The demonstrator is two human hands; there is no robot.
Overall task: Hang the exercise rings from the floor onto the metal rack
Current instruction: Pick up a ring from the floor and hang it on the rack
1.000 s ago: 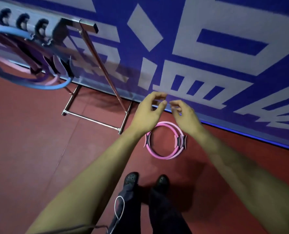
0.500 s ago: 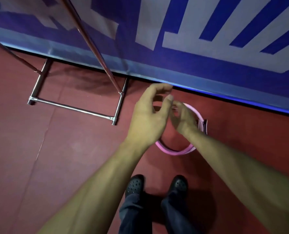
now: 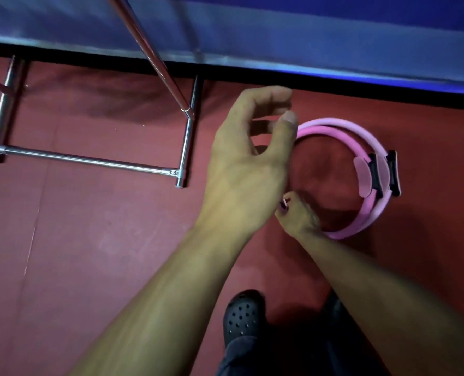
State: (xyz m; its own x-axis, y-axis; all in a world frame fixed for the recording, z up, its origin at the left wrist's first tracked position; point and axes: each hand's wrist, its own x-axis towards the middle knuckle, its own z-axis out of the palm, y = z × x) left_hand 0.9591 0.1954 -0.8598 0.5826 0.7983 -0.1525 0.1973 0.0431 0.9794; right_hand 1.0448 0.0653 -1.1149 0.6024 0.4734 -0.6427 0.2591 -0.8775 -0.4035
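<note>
Two pink exercise rings (image 3: 361, 142) lie stacked on the red floor at the right, their black-and-pink pads facing right. My right hand (image 3: 300, 218) reaches down to the rings' near left side and is curled around them there; a bit of pink and black pad shows by its fingers. My left hand (image 3: 250, 169) hovers above the rings' left edge with fingers bent but apart, holding nothing, and it hides that part of the rings. Only the metal rack's base frame (image 3: 90, 160) and slanted post (image 3: 155, 58) show, at the left.
A blue and white wall banner (image 3: 279, 31) runs along the top, meeting the floor just behind the rings. My black clog shoe (image 3: 241, 316) and dark trouser legs stand at the bottom centre. Red floor (image 3: 76, 253) stretches to the left.
The view has dropped closer to the floor and the rack's hung rings have left the frame. My right hand went down and closed on the rings' left side; my left hand stays above.
</note>
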